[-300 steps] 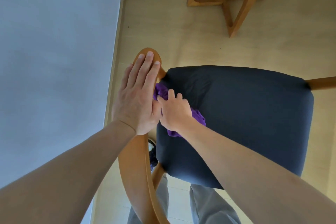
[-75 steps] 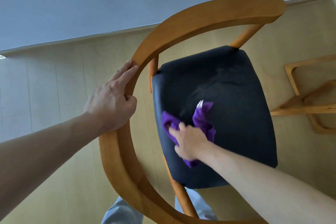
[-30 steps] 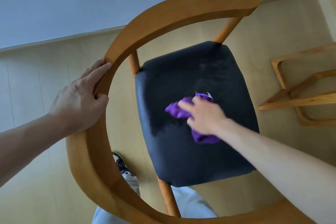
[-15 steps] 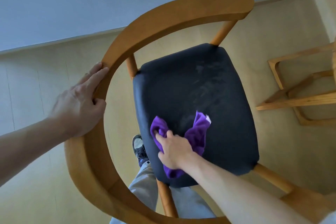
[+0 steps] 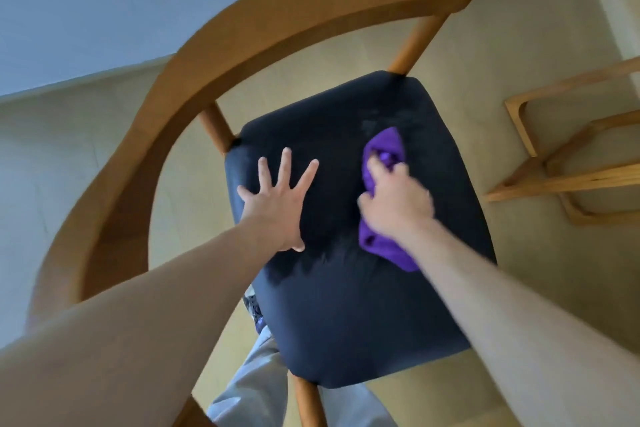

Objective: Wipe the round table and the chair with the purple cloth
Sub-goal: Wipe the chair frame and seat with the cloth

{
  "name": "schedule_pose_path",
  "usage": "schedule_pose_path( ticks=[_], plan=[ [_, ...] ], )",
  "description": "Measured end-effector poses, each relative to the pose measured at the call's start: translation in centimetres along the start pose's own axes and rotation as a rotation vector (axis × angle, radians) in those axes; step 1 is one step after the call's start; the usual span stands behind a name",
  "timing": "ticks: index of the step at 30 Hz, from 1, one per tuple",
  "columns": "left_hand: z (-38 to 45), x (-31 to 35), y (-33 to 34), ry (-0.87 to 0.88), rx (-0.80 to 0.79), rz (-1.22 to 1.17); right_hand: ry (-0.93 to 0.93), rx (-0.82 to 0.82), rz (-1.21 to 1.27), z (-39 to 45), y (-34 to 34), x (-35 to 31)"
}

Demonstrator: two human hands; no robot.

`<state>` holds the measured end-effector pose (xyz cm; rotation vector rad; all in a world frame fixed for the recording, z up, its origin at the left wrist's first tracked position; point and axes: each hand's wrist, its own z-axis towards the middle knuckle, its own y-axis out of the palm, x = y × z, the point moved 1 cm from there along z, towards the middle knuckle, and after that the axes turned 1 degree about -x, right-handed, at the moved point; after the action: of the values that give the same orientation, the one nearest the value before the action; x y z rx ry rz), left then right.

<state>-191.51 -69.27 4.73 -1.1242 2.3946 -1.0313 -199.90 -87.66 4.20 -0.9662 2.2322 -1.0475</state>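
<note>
Since half a second ago your left hand has let go of the curved wooden backrest and now lies flat on the chair's dark seat, fingers spread wide apart, holding nothing, near the seat's far left corner. Your right hand has shifted from the near left edge of the seat toward its far right part, and it stays closed on the purple cloth, pressing it against the upholstery. Bunched cloth shows beyond your knuckles and again under your wrist. A dull streak marks the seat just past the cloth. Your two hands are apart, with bare seat between them. Below the seat's near edge you can see grey trousers and a shoe on the pale floor. A light wooden frame stands on the floor to the right, well apart from the chair.
</note>
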Motion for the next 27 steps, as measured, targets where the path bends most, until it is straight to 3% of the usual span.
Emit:
schedule_pose_path(
  ticks=[4, 7, 9, 12, 14, 15, 17, 19, 21, 23, 25, 27],
  plan=[
    [1.1, -0.5, 1.3, 0.003, 0.039, 0.057, -0.350, -0.166, -0.126, -4.8, 3.4, -4.1],
    [1.1, -0.3, 1.1, -0.010, 0.031, 0.075, -0.431, -0.160, -0.256, -2.8, 0.8, -1.4],
    [1.2, 0.2, 1.3, -0.036, 0.020, 0.071, -0.292, -0.047, -0.221, 0.7, -2.0, 2.3],
    [1.4, 0.7, 1.9, -0.063, 0.033, 0.049, 0.126, 0.132, 0.170, 5.0, -5.3, 6.7],
    [1.5, 0.9, 2.1, -0.073, 0.042, 0.039, 0.307, 0.208, 0.289, 6.6, -5.1, 6.1],
    [1.6, 0.8, 2.1, -0.078, 0.042, 0.038, 0.305, 0.227, 0.239, 6.7, -4.7, 4.5],
    [1.7, 0.7, 1.9, -0.082, 0.037, 0.050, 0.137, 0.212, 0.089, 5.9, -3.2, 0.8],
    [1.6, 0.8, 1.9, -0.070, 0.031, 0.054, -0.131, 0.085, -0.026, 4.2, -1.8, -1.6],
    [1.5, 0.7, 1.8, -0.059, 0.039, 0.075, -0.368, -0.069, -0.131, 3.4, -1.6, -1.9],
    [1.3, 0.7, 1.6, -0.054, 0.032, 0.079, -0.515, -0.101, -0.229, 4.0, -3.2, -0.4],
    [1.4, 0.7, 1.6, -0.053, 0.032, 0.084, -0.394, 0.041, -0.211, 6.1, -4.7, 2.1],
    [1.5, 0.7, 1.5, -0.055, 0.034, 0.095, 0.016, 0.169, 0.093, 8.5, -6.4, 4.8]
  ],
)
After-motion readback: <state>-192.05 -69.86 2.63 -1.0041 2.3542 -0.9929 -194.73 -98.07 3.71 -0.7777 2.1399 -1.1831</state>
